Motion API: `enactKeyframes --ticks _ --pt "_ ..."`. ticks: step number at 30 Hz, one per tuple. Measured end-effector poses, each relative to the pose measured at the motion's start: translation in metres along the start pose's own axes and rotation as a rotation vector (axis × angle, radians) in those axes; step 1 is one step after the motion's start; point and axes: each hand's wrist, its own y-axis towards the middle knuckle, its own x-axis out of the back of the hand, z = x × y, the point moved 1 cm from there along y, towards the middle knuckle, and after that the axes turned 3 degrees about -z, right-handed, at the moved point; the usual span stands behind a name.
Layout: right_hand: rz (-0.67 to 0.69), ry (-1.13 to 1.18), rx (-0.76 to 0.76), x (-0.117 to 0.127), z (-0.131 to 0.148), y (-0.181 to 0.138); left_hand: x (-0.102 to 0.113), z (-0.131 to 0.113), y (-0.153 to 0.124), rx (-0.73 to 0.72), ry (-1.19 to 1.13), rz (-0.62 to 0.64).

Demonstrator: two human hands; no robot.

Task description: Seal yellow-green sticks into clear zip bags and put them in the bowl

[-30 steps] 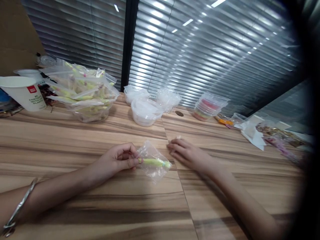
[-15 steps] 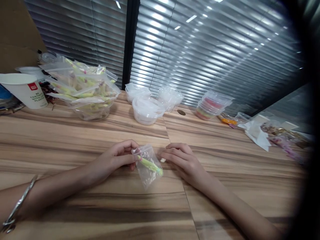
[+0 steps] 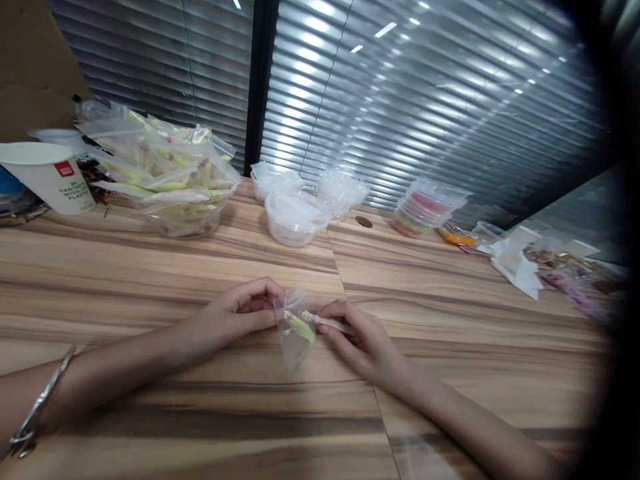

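Pinched in my left hand point(image 3: 255, 307) is a small clear plastic bag point(image 3: 294, 353), hanging tilted above the table. A slim yellow-green piece point(image 3: 301, 328) shows through its film; its exact kind I cannot make out. My right hand point(image 3: 365, 337) is closed on a thin whitish piece point(image 3: 314, 318) with a purple band, its pale tip pointing left at the bag's upper right side. Whether that tip is inside the bag or only in front of it, I cannot tell. Fingers hide part of the whitish piece.
At the back left, a clear tub point(image 3: 187, 227) is heaped with bagged yellow-green pieces beside a paper cup point(image 3: 50, 177). Clear plastic containers point(image 3: 295, 227) stand at the back middle. Stacked tubs point(image 3: 425, 207) and white tissue point(image 3: 515, 267) lie further right on the wooden table point(image 3: 200, 413).
My right hand has picked up the whitish piece from the table and brought it to the bag. The bag has shifted slightly and turned in my left hand.
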Motion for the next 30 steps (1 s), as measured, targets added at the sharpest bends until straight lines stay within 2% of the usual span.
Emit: enactKeyframes --ticks 4,7,13,19,22,27,30 --pt "0.03 0.059 0.082 0.002 0.011 0.003 -0.001 -0.001 0.001 -0.007 -0.04 0.007" --pt "0.001 0.033 0.081 0.001 0.013 0.004 -0.002 0.0 0.001 0.045 -0.113 -0.007" --pt "-0.039 0.007 -0.1 -0.006 0.005 0.002 -0.001 -0.001 -0.001 0.146 -0.318 -0.063" --pt "-0.195 0.089 -0.232 -0.009 -0.003 0.0 -0.001 -0.005 0.0 0.169 -0.393 -0.049" --pt "-0.23 0.11 -0.207 -0.007 -0.005 0.001 -0.001 -0.004 0.0 0.173 -0.389 -0.044" --pt "-0.273 0.127 -0.07 0.0 -0.004 0.006 0.0 -0.001 0.0 0.161 -0.33 -0.057" --pt "-0.277 0.1 -0.078 0.0 -0.005 0.006 0.0 0.001 0.001 0.143 -0.33 -0.046"
